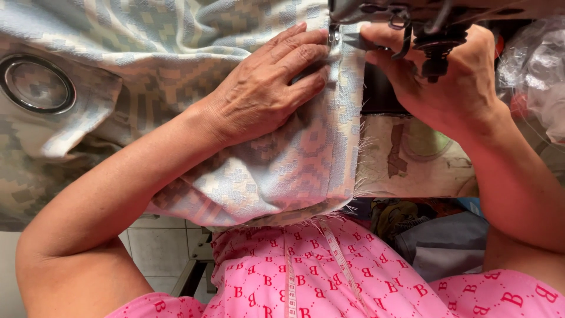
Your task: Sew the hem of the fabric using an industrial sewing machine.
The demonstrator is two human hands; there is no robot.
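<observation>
My left hand (pixel 268 88) lies flat and open, fingers together, pressing the patterned blue-grey fabric (pixel 176 53) down beside the sewing machine head (pixel 424 23). My right hand (pixel 447 76) reaches under that head, fingers curled near the fabric's frayed edge (whether it pinches the cloth I cannot tell, metal parts hide the fingertips). The fabric spreads over the table (pixel 412 159) and drapes toward my lap; a metal eyelet (pixel 36 83) sits far left
</observation>
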